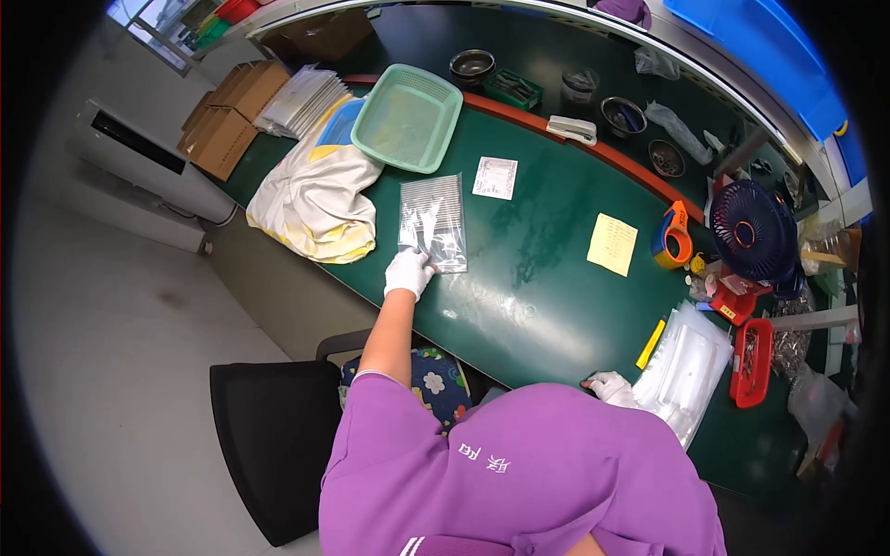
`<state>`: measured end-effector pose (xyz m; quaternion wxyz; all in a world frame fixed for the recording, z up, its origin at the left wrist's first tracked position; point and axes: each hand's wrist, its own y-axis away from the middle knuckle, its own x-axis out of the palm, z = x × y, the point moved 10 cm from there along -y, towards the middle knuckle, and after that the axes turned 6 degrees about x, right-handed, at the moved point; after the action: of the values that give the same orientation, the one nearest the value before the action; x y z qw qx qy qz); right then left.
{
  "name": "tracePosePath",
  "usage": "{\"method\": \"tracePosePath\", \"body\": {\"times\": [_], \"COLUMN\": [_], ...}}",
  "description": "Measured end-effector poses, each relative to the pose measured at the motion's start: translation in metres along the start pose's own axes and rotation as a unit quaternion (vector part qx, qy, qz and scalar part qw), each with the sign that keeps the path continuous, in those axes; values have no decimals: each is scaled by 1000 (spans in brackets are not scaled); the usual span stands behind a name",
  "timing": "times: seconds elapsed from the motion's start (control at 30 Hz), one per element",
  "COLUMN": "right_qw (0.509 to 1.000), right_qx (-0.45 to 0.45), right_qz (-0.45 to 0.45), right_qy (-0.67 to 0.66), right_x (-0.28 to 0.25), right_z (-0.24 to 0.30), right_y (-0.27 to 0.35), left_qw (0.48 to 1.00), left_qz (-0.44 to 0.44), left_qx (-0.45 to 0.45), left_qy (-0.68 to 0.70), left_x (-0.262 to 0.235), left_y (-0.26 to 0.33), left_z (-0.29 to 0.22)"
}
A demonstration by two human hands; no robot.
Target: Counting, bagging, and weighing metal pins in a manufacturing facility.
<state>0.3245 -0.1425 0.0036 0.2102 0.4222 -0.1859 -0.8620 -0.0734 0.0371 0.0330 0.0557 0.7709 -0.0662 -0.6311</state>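
A flat clear plastic bag (432,222) with a row of thin, straight rods inside lies on the green table. My left hand (408,274), in a white glove, has its fingers closed on the bag's near left corner. At the table's near edge rests my right hand (612,388), gloved too with some fingertips bare. Its fingers lie loosely on the table with nothing visible in them. Just right of it is a stack of clear plastic bags (681,366), with a yellow cutter-like tool (651,345) along its left side.
A green plastic basket (358,139) stands beyond the bag, beside a white-and-yellow cloth (315,199). Two paper slips lie mid-table, one white (495,178), one yellow (612,245). At right are a tape dispenser (671,239), a fan (753,229) and a red tray (751,363).
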Motion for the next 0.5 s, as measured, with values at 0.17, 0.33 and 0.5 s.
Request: {"method": "tracePosePath", "body": {"times": [0.17,0.33,0.5], "right_qw": [982,974,972], "right_qx": [-92,-34,28], "right_qz": [-17,-20,15], "right_qy": [162,224,233], "right_x": [-2,-5,-3], "right_z": [18,27,21], "right_y": [-6,-15,-26], "left_qw": [992,990,977], "left_qz": [39,24,70], "left_qx": [100,133,200], "left_qy": [-60,-41,-32], "left_x": [-17,-13,1], "left_y": [-2,-12,-25], "left_z": [-22,-8,0]}}
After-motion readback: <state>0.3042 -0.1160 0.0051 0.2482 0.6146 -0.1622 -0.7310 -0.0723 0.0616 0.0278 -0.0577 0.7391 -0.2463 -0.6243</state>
